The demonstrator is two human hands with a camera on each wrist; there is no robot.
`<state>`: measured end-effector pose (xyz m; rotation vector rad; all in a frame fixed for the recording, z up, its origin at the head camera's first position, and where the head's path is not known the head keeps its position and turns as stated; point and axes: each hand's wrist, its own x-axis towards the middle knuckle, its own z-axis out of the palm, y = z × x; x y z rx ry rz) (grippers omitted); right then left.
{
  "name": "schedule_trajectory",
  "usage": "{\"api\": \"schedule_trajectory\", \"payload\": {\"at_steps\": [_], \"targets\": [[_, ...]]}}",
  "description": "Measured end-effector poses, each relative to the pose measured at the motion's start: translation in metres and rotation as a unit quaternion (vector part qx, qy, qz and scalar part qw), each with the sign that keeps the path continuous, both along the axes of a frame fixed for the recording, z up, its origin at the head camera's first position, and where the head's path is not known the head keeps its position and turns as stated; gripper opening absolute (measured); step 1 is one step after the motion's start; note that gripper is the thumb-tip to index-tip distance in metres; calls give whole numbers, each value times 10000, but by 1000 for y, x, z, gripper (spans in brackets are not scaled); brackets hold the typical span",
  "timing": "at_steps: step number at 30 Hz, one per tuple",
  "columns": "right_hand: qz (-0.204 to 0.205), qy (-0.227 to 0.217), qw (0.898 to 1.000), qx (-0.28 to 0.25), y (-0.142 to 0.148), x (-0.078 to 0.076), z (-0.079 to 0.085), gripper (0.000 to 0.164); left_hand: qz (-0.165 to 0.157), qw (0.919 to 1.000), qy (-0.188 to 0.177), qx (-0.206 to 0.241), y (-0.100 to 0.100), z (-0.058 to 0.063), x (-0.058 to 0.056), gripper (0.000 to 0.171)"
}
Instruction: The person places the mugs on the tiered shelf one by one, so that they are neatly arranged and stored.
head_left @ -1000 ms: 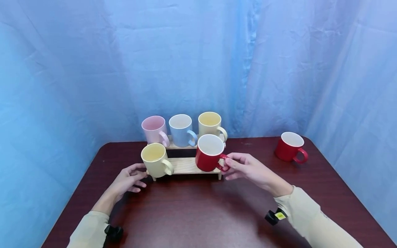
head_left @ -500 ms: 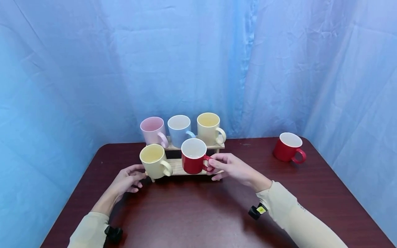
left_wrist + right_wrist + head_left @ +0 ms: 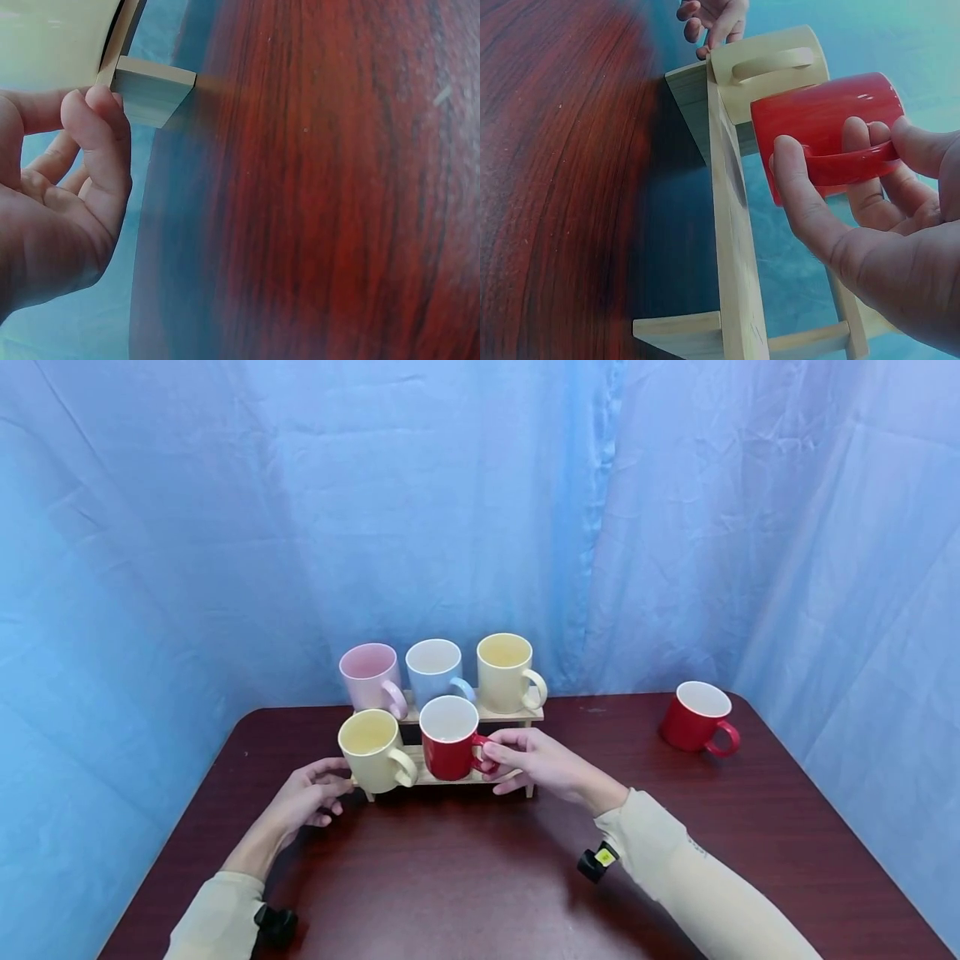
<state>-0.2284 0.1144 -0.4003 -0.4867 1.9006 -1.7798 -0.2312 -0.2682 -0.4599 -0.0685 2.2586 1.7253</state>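
Observation:
My right hand (image 3: 543, 766) grips the handle of a red mug (image 3: 447, 747) with a white inside. In the right wrist view the red mug (image 3: 832, 120) is upright relative to the two-tier wooden rack (image 3: 735, 247), its base a small gap above the lower board. A pale yellow mug (image 3: 367, 756) stands at the left end of that board, beside the held one. There my left hand (image 3: 303, 797) pinches the corner of the rack; the left wrist view shows thumb and finger (image 3: 97, 142) meeting at the board's edge.
On the upper tier stand a pink mug (image 3: 367, 681), a light blue mug (image 3: 433, 677) and another yellow mug (image 3: 498, 677). A second red mug (image 3: 693, 722) sits at the table's (image 3: 450, 877) back right. Blue curtains (image 3: 450, 510) hang behind and at both sides.
My right hand has carried the red mug left and a little down along the lower board, close to the yellow mug. The left hand has stayed at the rack's end.

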Motion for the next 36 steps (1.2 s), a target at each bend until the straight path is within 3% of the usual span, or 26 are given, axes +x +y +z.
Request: {"api": "schedule_trajectory", "payload": {"at_steps": [11,24,31,36], "targets": [[-66,-305,9994,132,-14,-5,-13,36,32,9999,-112,-73,1,1,0,44],[-34,-328,9992,234,-17,-4,-19,38,55,9997,-201,-125,0,3,1,44],[-180,-338,9990,212,-4,-2,-16,43,80,9995,-258,-181,1,6,0,45],[-439,-25,9987,265,23,0,-6,45,92,9993,-330,-165,1,8,-1,46]]}}
